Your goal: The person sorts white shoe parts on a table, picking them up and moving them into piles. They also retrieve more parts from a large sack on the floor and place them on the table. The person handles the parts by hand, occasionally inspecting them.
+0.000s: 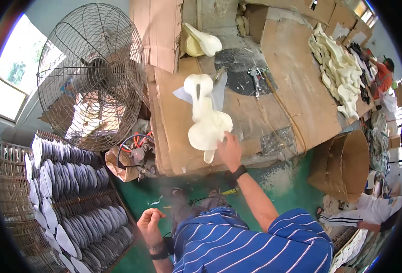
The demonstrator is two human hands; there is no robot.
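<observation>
Cream foam saddle pads [206,129], one overlapping another, lie on the cardboard-covered table; the farther one has a long slot in it. My right hand [229,152] has its fingers closed on the near pad's right edge, though the fingertips are partly hidden. A thin white sheet [218,93] shows from under the slotted end. Away from the table, my left hand [150,223] is held low beside my body, its fingers curled together and no object showing in them. On a dark patch beyond the pads lies a metal spray gun [256,81].
A large caged fan [98,75] stands left, above a rack of grey-white saddle-shaped plates [85,177]. Another cream pad [203,40] rests at the back. Many foam pads [337,68] are heaped right, near a big cardboard box [340,166]. Other people [383,79] are at the right.
</observation>
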